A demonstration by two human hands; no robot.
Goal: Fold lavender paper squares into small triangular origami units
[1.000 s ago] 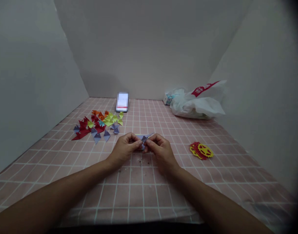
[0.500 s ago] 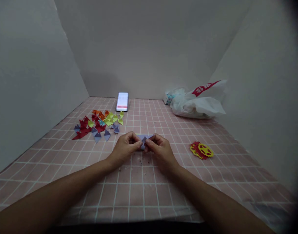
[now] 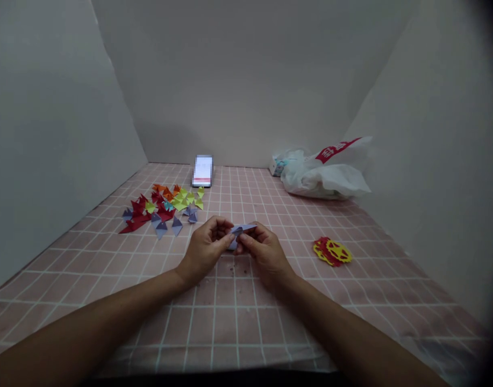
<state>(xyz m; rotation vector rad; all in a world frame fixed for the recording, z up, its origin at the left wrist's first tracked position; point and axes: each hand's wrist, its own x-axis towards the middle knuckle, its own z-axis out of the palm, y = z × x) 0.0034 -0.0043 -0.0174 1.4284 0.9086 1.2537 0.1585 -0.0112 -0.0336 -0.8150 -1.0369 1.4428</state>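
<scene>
Between my two hands is a small piece of purple origami paper (image 3: pixel 243 228), partly folded, its lower part covered by my fingers. My left hand (image 3: pixel 208 242) pinches its left side between thumb and fingers. On the right side, my right hand (image 3: pixel 266 247) grips it the same way, thumb against the front. Both hands are just above the table, near its middle. To the left of them lie several small folded paper pieces (image 3: pixel 179 201) in red, orange, yellow, blue and purple.
A pink checked cloth (image 3: pixel 226 322) covers the table. At the back stands a phone (image 3: pixel 202 171) with a lit screen. Back right are a small box (image 3: pixel 276 165) and a white plastic bag (image 3: pixel 324 177). Red and yellow gear-shaped cutouts (image 3: pixel 333 251) lie to the right. Pale walls enclose the table.
The purple paper has tilted between my fingers, and its upper flap now points up to the right. My hands have stayed in nearly the same place, still pinching it.
</scene>
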